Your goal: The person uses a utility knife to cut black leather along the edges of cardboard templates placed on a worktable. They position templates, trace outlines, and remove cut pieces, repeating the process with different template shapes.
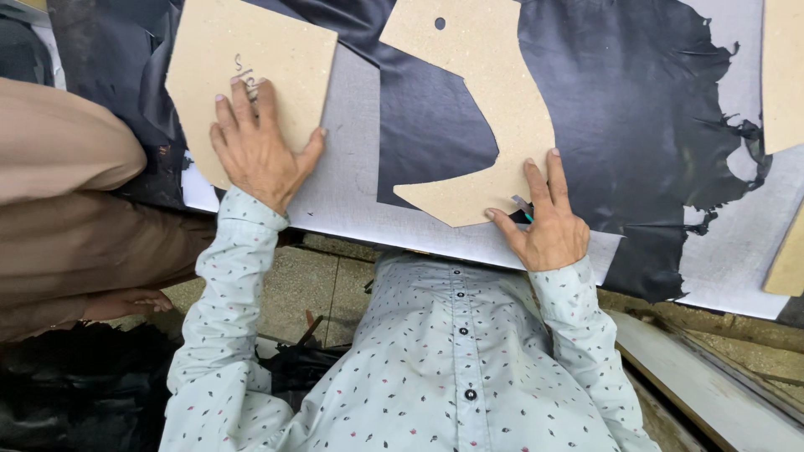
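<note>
My left hand [255, 146] lies flat, fingers spread, on a tan cardboard pattern piece [251, 50] with a handwritten mark. My right hand [546, 222] presses on the lower edge of a second, curved cardboard pattern piece [486, 92] that has a small hole near its top. A thin pen-like tool [523, 207] shows between the right hand's thumb and fingers. Both patterns rest on a black leather sheet [636, 109] spread over a grey table [352, 184].
A person in brown clothing [67, 209] stands close at the left, one hand low. More cardboard pieces [783, 75] lie at the right edge. The leather's right side is ragged. Below the table edge are a stone floor [310, 285] and a plank [695, 377].
</note>
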